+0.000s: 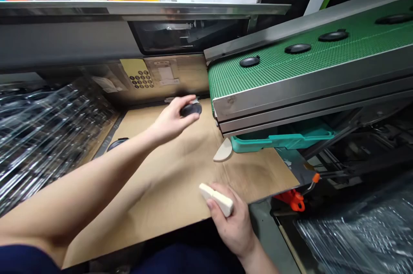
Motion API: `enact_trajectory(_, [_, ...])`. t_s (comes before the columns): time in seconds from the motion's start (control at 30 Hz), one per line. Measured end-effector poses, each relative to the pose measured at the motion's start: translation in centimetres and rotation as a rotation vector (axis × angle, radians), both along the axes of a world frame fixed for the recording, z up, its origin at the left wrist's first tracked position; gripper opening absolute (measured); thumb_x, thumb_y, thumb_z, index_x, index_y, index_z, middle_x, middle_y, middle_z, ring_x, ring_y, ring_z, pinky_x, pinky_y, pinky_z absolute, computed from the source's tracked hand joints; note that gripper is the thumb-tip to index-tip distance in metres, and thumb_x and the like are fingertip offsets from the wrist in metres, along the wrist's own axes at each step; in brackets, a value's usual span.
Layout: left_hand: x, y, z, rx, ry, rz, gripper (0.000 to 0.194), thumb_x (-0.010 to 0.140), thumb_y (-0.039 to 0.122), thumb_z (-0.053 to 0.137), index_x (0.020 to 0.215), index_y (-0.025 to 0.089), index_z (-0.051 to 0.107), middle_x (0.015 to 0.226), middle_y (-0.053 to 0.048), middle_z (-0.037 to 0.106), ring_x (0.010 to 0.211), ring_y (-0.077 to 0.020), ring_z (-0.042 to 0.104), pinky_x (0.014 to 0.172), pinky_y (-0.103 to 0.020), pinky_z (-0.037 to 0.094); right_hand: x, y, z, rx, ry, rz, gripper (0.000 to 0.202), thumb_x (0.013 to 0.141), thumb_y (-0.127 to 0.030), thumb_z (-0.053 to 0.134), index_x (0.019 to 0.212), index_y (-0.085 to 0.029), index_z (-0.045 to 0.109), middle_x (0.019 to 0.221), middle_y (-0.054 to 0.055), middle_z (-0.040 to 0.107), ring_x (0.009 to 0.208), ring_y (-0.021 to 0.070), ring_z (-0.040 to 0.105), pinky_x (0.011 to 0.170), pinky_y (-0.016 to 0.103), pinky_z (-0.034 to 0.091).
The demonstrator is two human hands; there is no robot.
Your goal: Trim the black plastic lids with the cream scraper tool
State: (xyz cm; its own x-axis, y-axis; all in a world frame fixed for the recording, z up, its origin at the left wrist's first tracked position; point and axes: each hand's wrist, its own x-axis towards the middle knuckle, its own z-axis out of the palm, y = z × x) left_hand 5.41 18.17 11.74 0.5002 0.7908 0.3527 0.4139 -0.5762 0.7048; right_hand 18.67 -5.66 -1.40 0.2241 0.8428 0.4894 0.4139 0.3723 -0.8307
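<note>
My left hand [176,120] reaches over the cardboard-covered table [180,166], its thumb and fingers closed on a black oval part [191,109] near the conveyor's lower end. Close to the table's front edge, my right hand [230,216] grips a cream-white block [216,199] between thumb and fingers. A pale half-round piece [223,151] lies on the cardboard between my hands and the conveyor. Another black part [118,144] is partly hidden behind my left forearm.
A green conveyor belt [274,65] with several black oval parts slopes up to the right. Below it sits a teal tray [284,140]. Plastic-wrapped stacks [41,132] stand at the left. An orange clamp [294,200] holds the table's right corner.
</note>
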Motion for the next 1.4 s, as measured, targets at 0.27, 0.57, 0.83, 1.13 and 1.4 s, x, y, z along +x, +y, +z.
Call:
enact_trajectory(0.27, [-9.5,-12.8,-6.2,-0.543,0.227,-0.362,0.075,0.08,0.041,0.079,0.148,0.03,0.049,0.143,-0.012,0.057,0.131,-0.0316,0.055,0.115,-0.046,0.04,-0.9,-0.9,-1.0,0.095,0.031,-0.054,0.039,0.094,-0.013,0.062,0.131,-0.023,0.062,0.12,0.008,0.07,0.114,0.0214,0.067,0.096,0.036,0.059])
enact_trajectory(0.57, [-7.9,-16.4,-9.3,-1.305,-0.999,-0.237,0.043,0.095,0.037,0.057,0.132,0.017,0.063,0.129,-0.016,0.063,0.114,-0.0272,0.063,0.099,-0.042,0.049,-3.7,-2.1,2.3,0.073,-0.044,0.264,0.043,0.092,-0.007,0.063,0.132,-0.022,0.061,0.121,0.009,0.068,0.11,0.0202,0.068,0.093,0.034,0.059])
enact_trajectory(0.83, [-8.4,-16.9,-10.0,-1.409,-1.057,-0.221,0.05,0.101,0.039,0.038,0.13,0.008,0.064,0.112,-0.016,0.071,0.103,-0.0251,0.066,0.098,-0.038,0.047,-5.5,-1.2,3.4,0.031,-0.116,0.231,0.047,0.088,-0.004,0.066,0.132,-0.02,0.061,0.121,0.009,0.067,0.111,0.0206,0.066,0.095,0.036,0.059])
enact_trajectory(1.13, [-8.6,-17.2,-10.4,-1.376,-1.104,-0.316,0.044,0.099,0.035,0.035,0.113,0.013,0.07,0.133,-0.016,0.066,0.134,-0.0343,0.054,0.119,-0.052,0.033,-6.3,-0.3,4.1,0.034,-0.53,0.14,0.043,0.089,-0.007,0.055,0.131,-0.014,0.058,0.11,0.014,0.072,0.098,0.0259,0.07,0.084,0.042,0.061])
enact_trajectory(1.4, [-8.7,-17.2,-10.5,-1.392,-1.114,-0.332,0.051,0.095,0.035,0.036,0.132,0.013,0.063,0.142,-0.014,0.062,0.143,-0.0346,0.047,0.125,-0.056,0.022,-6.8,0.2,4.5,0.083,-0.408,0.221,0.045,0.088,-0.004,0.055,0.131,-0.014,0.058,0.117,0.013,0.072,0.108,0.0248,0.07,0.093,0.04,0.059])
